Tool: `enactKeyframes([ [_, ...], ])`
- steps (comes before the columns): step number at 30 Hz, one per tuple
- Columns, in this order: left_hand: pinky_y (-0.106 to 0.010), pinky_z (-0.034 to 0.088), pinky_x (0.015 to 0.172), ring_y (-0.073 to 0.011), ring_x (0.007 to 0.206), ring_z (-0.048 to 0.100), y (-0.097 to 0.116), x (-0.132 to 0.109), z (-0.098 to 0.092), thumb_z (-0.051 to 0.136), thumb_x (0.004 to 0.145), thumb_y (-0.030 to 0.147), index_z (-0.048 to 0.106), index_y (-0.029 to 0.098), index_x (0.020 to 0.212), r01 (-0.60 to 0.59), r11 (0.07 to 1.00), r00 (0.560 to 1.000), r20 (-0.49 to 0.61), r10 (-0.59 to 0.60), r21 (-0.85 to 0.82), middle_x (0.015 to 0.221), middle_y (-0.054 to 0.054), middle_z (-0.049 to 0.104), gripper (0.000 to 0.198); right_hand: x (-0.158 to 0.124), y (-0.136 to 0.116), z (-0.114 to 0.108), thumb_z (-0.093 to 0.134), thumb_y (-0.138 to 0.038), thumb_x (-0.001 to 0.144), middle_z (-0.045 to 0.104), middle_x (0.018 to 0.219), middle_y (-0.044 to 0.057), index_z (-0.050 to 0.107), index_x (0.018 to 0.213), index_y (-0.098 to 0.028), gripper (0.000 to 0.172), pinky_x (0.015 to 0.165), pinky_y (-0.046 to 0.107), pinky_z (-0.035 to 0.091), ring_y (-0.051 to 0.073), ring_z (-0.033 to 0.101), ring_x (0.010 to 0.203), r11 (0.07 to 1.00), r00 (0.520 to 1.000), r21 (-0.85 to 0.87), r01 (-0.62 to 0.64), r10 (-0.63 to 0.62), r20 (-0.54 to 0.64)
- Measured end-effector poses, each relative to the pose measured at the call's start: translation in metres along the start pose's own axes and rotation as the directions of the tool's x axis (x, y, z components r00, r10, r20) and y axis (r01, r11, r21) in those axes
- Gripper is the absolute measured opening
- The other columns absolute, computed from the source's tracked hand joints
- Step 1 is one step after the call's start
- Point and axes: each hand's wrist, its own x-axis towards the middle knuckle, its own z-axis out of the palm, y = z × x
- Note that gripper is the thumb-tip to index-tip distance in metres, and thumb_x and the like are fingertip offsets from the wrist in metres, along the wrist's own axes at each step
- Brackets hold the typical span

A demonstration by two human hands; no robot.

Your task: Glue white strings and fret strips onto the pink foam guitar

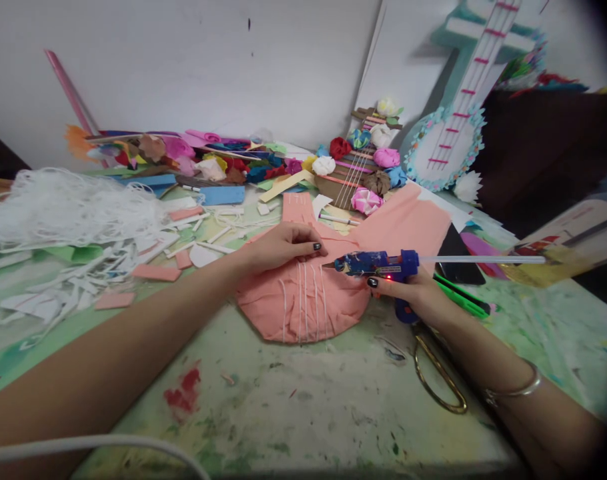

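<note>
At far left a tangled heap of white string (73,203) lies on the paint-stained table (283,413), with at least 4 small pink pieces (157,272) between it and the left forearm. That forearm slants up from the lower left corner, and the left hand (291,243) rests palm down on the upper part of the pink guitar shape (343,307), thumb stretched to the right, the other fingers curled; I cannot tell whether its fingertips pinch anything. The guitar shape lies flat in the middle of the table, its long axis running away from the person — the neck (297,208) points toward the wall (183,67), the rounded end toward the person. I count 5 white strings (306,300) running lengthwise down its wrinkled front. Just right of the left thumb, 1 blue glue gun (376,265) lies crosswise to that axis, its nozzle pointing left, close to the strings' far ends, while 1 pale glue stick (483,260) juts from its back to the right. The right hand (408,293) grasps the gun by its handle, thumb pointing left, the forearm coming in from the lower right with 1 silver bracelet (516,387) at the wrist. Behind the guitar shape stand 2 decorated instruments — a brown, flower-covered model (356,170) and, farther right, a taller teal model (448,133). Near the right hand are 1 gold loop handle (461,400) and 1 green cutter (463,297).
</note>
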Motion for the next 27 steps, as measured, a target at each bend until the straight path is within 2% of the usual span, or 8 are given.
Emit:
enactKeyframes([
  [4, -0.024, 0.040, 0.062, -0.0097, 0.069, 0.056, -0.0009, 0.0000, -0.0001, 0.058, 0.084, 0.026, 0.066, 0.010, 0.090, 0.011, 1.000, 1.000, -0.002, -0.011, -0.011, 0.095, -0.011, 0.070, 0.018, -0.0002, -0.0014, 0.0021, 0.076, -0.031, 0.072, 0.075, 0.096, 0.001, 0.076, 0.094, -0.025, 0.024, 0.080, 0.027, 0.051, 0.019, 0.067, 0.087, 1.000, 1.000, 0.019, 0.001, -0.001, 0.010],
  [12, -0.024, 0.041, 0.063, -0.0099, 0.070, 0.057, -0.0030, 0.0008, -0.0004, 0.059, 0.084, 0.028, 0.067, 0.011, 0.090, 0.004, 1.000, 1.000, 0.001, -0.004, -0.012, 0.094, -0.010, 0.070, 0.019, 0.0015, 0.0000, 0.0015, 0.076, -0.033, 0.071, 0.074, 0.102, 0.000, 0.075, 0.097, -0.027, 0.027, 0.091, 0.033, 0.047, 0.023, 0.065, 0.099, 0.999, 0.999, 0.031, -0.033, 0.032, 0.008],
  [18, -0.024, 0.042, 0.064, -0.0105, 0.072, 0.058, -0.0017, 0.0011, -0.0004, 0.060, 0.083, 0.029, 0.067, 0.012, 0.089, -0.006, 1.000, 1.000, 0.006, 0.006, -0.009, 0.093, -0.009, 0.070, 0.019, 0.0013, -0.0010, 0.0016, 0.079, -0.032, 0.068, 0.075, 0.092, -0.001, 0.076, 0.091, -0.025, 0.025, 0.087, 0.032, 0.049, 0.022, 0.066, 0.093, 0.998, 0.999, 0.050, -0.043, 0.043, 0.000],
  [27, -0.024, 0.042, 0.064, -0.0105, 0.073, 0.058, -0.0016, 0.0007, 0.0003, 0.059, 0.084, 0.026, 0.067, 0.011, 0.089, -0.005, 1.000, 1.000, 0.005, 0.005, -0.021, 0.092, -0.009, 0.070, 0.018, -0.0015, -0.0073, 0.0042, 0.075, -0.026, 0.071, 0.074, 0.084, -0.001, 0.076, 0.089, -0.026, 0.017, 0.080, 0.028, 0.051, 0.019, 0.066, 0.085, 0.997, 0.999, 0.062, -0.040, 0.038, 0.023],
])
